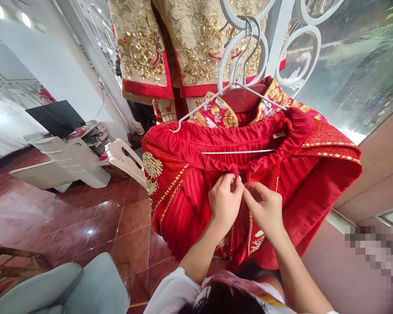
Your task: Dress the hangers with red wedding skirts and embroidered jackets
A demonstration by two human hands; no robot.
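Observation:
A red pleated skirt (183, 200) with gold embroidery hangs from a white wire hanger (239, 87) hooked on a white scrolled metal grille (281, 48). My left hand (224, 203) and my right hand (265, 209) meet at the middle of the gathered red waistband (216, 146). Both hands are closed in a pinch on the waistband's small fastening, which is too small to make out. A red and gold top (222, 113) hangs on the same hanger behind the skirt.
A gold embroidered garment with red trim (170, 48) hangs above. A white desk (68, 161) with a dark monitor (55, 117) stands at left, beside a white chair (124, 159). Red glossy floor tiles (94, 213) lie below; a grey seat (68, 288) is near.

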